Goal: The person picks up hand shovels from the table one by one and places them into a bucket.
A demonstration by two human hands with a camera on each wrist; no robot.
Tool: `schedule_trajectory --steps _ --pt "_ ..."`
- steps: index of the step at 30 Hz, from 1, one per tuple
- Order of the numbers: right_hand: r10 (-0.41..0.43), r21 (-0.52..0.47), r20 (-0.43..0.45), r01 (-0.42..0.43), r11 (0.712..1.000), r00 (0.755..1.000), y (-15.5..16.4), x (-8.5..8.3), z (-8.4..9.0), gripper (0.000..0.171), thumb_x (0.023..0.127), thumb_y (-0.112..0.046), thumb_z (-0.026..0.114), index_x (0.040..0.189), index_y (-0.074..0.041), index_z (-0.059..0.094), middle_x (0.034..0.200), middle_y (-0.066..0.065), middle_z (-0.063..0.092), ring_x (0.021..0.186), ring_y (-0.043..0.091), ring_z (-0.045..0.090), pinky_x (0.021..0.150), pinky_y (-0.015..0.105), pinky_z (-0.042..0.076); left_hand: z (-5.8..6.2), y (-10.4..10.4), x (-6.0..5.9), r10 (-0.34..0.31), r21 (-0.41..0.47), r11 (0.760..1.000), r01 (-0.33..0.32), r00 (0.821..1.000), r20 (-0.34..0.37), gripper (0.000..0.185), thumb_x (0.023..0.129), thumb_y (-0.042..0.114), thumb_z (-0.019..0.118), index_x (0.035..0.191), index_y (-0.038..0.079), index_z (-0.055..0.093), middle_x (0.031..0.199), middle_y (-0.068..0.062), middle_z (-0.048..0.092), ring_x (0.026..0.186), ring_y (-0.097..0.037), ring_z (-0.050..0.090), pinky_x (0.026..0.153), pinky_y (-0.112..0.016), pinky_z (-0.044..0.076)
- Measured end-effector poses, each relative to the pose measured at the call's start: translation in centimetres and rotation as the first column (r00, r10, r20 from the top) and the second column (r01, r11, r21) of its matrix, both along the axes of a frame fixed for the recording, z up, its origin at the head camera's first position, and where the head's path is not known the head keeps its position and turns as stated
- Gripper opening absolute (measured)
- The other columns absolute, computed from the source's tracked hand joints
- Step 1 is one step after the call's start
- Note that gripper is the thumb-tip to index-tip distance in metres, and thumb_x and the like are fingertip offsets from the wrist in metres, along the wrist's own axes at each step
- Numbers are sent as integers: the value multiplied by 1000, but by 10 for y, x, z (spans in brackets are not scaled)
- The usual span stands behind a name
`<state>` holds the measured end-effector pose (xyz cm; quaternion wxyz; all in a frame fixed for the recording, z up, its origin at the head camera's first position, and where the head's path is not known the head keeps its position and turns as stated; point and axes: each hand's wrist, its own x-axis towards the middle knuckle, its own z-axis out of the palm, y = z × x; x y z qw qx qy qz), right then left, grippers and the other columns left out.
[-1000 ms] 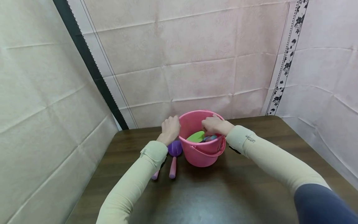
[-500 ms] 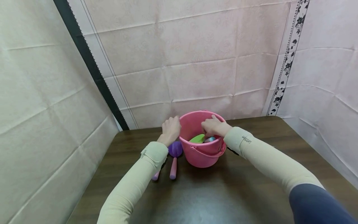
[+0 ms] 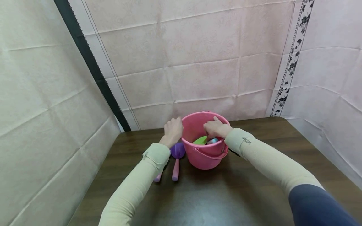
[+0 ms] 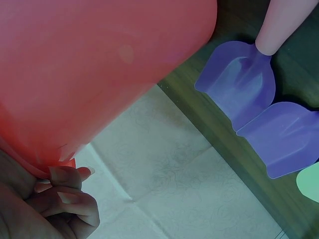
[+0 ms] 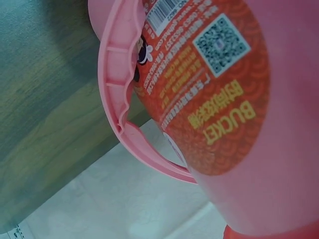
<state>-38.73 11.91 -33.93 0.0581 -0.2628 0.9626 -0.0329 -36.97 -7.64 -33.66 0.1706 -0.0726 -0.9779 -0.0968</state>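
A pink bucket (image 3: 207,157) stands on the dark wooden table (image 3: 226,194), its labelled wall (image 5: 224,99) and folded-down handle (image 5: 129,124) filling the right wrist view. My left hand (image 3: 173,130) grips the bucket's left rim, fingers (image 4: 65,196) curled at the edge of the bucket's wall (image 4: 75,74). My right hand (image 3: 215,128) reaches down inside the bucket from the right. Its fingertips are hidden among the toys, beside a green piece (image 3: 200,140) and a pale blue-pink piece (image 3: 212,141). Whether it holds one does not show.
Two purple toy shovels (image 3: 177,151) (image 4: 239,84) with pink handles (image 3: 175,169) lie on the table just left of the bucket, partly under my left forearm. A green shape (image 4: 311,181) shows at the left wrist view's edge. Cloth-covered walls close in behind and on both sides.
My right hand has sunk a little deeper into the bucket and covers more of the green piece. The left hand and the bucket have stayed put.
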Motion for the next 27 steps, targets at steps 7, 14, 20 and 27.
schedule_trajectory --steps 7,14,20,27 --pt "19 36 -3 -19 999 1000 -2 1 2 24 76 -25 81 85 -9 66 74 2 67 79 20 60 101 48 30 1 0 0 5 1 1000 -5 1000 6 11 94 13 54 92 7 63 89 -14 70 86 -35 69 72 -47 54" --pt "-1 59 -8 1 998 1000 -3 0 0 27 75 -26 81 87 -9 65 77 2 66 82 21 60 98 44 32 -1 0 -1 3 -7 1000 -3 1000 7 11 94 14 55 92 7 63 89 -14 70 85 -35 69 71 -46 54" --pt "-3 70 -24 5 998 1000 -2 -1 -1 29 73 -25 82 87 -9 62 76 4 64 80 21 59 93 43 34 0 0 1 5 -7 1000 -5 1000 13 11 94 13 54 93 7 63 89 -14 70 85 -35 69 71 -46 55" --pt "21 -32 -250 -30 999 968 6 3 8 15 80 -12 68 67 -11 60 63 2 60 72 22 57 82 43 38 -1 -2 -1 -3 -8 1000 3 1000 2 13 94 12 52 92 7 64 87 -13 69 83 -34 69 69 -44 54"
